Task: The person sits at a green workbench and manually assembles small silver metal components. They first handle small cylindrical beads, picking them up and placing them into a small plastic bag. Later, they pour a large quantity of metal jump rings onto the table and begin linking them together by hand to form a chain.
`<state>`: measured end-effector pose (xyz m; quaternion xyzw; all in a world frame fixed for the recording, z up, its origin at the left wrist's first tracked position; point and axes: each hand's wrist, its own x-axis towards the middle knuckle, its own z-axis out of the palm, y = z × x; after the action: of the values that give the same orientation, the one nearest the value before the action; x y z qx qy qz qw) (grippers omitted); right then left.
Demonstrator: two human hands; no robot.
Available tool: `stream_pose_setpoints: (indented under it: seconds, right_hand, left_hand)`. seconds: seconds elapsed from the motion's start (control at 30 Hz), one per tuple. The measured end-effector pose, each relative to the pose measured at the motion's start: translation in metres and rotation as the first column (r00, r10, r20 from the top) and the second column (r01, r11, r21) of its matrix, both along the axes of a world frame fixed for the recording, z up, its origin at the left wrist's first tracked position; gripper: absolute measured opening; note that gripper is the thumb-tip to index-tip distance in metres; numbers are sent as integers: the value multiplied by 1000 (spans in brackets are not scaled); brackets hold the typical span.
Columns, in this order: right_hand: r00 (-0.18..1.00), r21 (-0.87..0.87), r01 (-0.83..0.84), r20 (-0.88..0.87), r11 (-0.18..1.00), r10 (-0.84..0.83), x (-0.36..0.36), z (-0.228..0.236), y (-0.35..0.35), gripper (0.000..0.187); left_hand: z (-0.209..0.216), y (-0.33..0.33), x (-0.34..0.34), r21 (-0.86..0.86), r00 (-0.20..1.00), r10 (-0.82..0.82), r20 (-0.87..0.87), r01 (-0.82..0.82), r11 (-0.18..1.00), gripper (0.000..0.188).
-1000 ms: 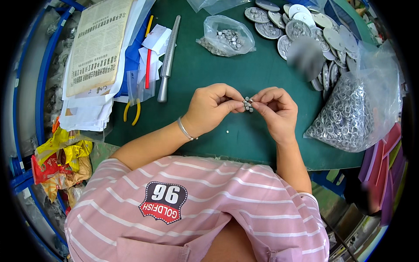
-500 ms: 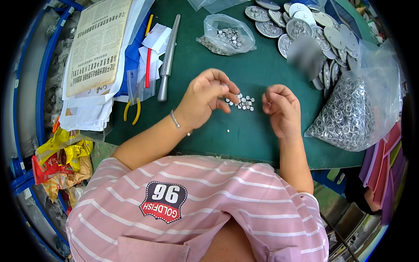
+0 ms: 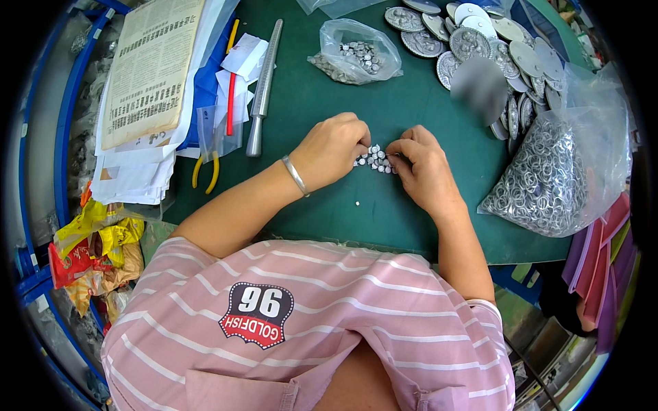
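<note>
A small pile of silvery metal pieces [image 3: 376, 159] lies on the green tabletop between my hands. At its left edge my left hand [image 3: 334, 145] is bent down, fingers curled together at the tips; whatever they pinch is hidden. From the right, my right hand [image 3: 426, 168] reaches in with thumb and forefinger drawn together against the pile's edge. What sits between those fingertips is too small to make out. One loose little piece [image 3: 357, 203] lies apart, nearer to me.
Beyond the pile is a clear bag of small metal pieces [image 3: 361, 58]. At right stand a bag of metal rings [image 3: 541, 178] and a heap of round medallions [image 3: 471, 42]. Leftward are a tapered metal rod [image 3: 264, 89], yellow-handled pliers [image 3: 215, 175], a red stick [image 3: 231, 103] and stacked papers [image 3: 140, 168].
Both hands have come closer together, down to the pile's two sides. My left hand has turned palm down, its spread fingers now curled; my right hand has moved left onto the pile's edge.
</note>
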<state>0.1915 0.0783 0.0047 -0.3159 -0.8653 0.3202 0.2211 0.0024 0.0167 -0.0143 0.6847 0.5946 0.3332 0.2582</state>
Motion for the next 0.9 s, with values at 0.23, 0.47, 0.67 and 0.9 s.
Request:
stream_pose_setpoints:
  seconds: [0.23,0.47,0.67,0.9]
  right_hand:
    - [973,-193,11,-225,981,-55,2,3,-8,10]
    - [865,-344,-23,-477,939,-154,3,0,-21,14]
    - [508,-697,-590,-713,408,-483,19,-5,-7,21]
    - [907,-671,148,-200,726,-370,26,-5,4,8]
  left_hand:
    - [10,-10,1,-399,733,233,639,57,915,8]
    - [13,-17,4,-294,561,188,806,103,950,9]
    - [14,-21,2,-300,436,189,880,201,933,9]
    - [7,-1,-19,-461,237,400,885,339,820,15]
